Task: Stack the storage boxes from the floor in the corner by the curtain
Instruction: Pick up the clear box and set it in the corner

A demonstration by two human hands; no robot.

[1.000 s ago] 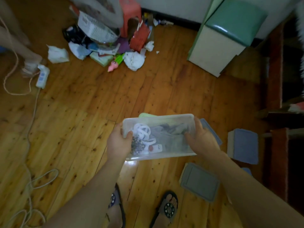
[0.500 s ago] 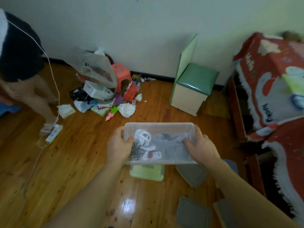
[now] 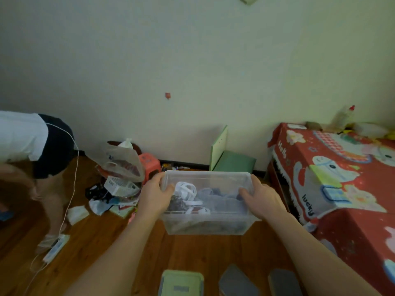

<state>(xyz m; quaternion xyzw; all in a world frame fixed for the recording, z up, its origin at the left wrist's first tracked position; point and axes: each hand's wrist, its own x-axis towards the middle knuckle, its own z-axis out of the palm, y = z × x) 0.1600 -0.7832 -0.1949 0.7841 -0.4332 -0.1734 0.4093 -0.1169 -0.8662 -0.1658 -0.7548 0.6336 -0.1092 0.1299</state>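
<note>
A person holds a clear storage box [image 3: 206, 201] up in front of the chest, well above the wooden floor [image 3: 102, 248], higher than a second ago. The left hand [image 3: 155, 196] clamps its left end, the right hand [image 3: 261, 200] its right end, thumbs hooked over the rim. The view has tilted up from the floor to the wall. Lidded boxes, one green [image 3: 181, 283] and two grey [image 3: 237, 282], lie on the floor below. No curtain is visible, so the carry to the corner probably comes next
</note>
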